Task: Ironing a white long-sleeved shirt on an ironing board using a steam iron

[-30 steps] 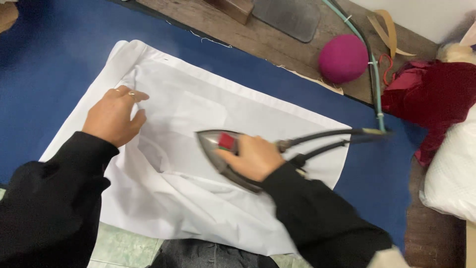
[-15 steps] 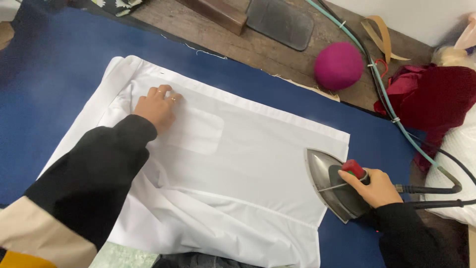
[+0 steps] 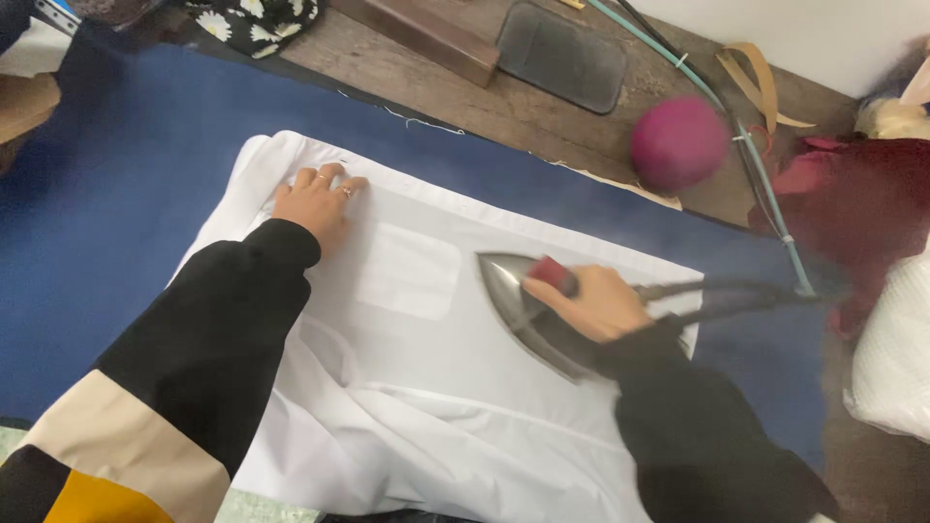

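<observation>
A steam iron (image 3: 523, 305), gripped at the handle by the right hand (image 3: 593, 302), has been drawn back from the cloth's right edge onto the middle of a white shirt (image 3: 436, 387), just beside its chest pocket (image 3: 407, 271); pressing is thus judged under way. The left hand (image 3: 315, 201) is pressed flat, grasping nothing, near the collar end. One iron, one shirt, one blue cloth (image 3: 126, 232) and one magenta ball (image 3: 678, 142) are counted.
</observation>
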